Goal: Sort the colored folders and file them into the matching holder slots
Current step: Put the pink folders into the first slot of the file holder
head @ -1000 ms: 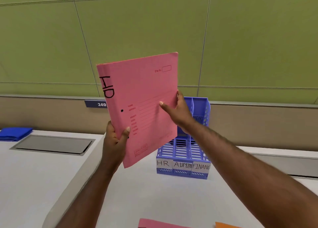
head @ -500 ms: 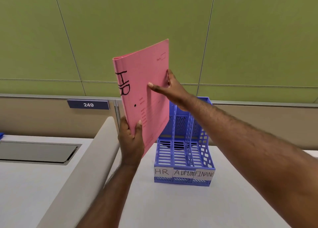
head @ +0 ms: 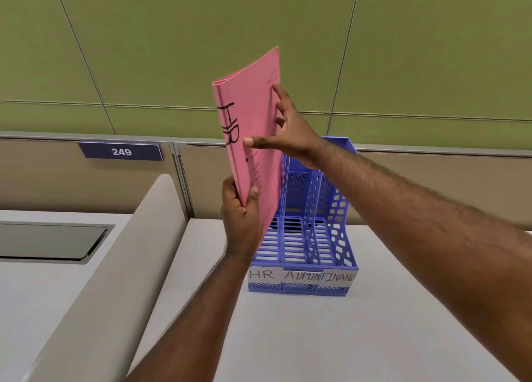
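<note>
**Pink HR folder held over holder**

Left hand [head: 240, 217] gripped the pink folder [head: 253, 139] at its lower edge, thumb across the front. Right hand [head: 290, 134] steadied the upper cover, fingers spread and pressing. Folder stood nearly upright; the blue holder [head: 331, 237] sat just below and behind both hands, labelled HR, ADMIN, FINANC.

1 pink folder [head: 253, 139] marked "HR". 1 blue file holder [head: 325, 237] at 5 o'clock from it, with 3 slots and 3 labels: HR, ADMIN, FINANCE. 2 hands: left [head: 240, 223], right [head: 290, 131]. 1 number plate [head: 121, 151], "249", at 9 o'clock.
</note>
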Demonstrator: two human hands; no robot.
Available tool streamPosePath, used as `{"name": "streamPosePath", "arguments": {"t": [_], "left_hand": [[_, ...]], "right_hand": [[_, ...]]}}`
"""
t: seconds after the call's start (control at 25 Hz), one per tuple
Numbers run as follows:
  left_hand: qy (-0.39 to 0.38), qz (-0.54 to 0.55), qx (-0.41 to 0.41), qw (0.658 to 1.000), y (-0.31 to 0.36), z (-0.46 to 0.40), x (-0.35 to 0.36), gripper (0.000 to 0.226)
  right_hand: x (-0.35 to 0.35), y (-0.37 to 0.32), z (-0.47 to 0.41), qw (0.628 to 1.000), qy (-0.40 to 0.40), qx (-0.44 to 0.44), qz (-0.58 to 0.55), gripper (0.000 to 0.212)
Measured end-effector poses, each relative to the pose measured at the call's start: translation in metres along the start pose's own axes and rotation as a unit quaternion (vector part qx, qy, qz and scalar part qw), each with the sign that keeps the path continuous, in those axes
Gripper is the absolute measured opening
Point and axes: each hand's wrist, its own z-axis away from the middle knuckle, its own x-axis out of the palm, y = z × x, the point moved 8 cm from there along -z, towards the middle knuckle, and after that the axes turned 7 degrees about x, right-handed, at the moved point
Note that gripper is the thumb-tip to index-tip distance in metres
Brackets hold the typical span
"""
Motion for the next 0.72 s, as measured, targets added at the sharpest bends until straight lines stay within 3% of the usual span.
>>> {"name": "streamPosePath", "arguments": {"t": [0.48,0.72], "left_hand": [[-0.027,-0.047,-0.047,0.997,-0.052,0.017,0.006,0.03],[-0.023,-0.102,-0.084,0.991,-0.078,0.037,0.0,0.038]], "right_hand": [[0.008,0.008,-0.001,0.994,-0.011,-0.087,0.064,0.138],[0.015,0.03,0.008,0.992,-0.011,-0.07,0.105,0.122]]}}
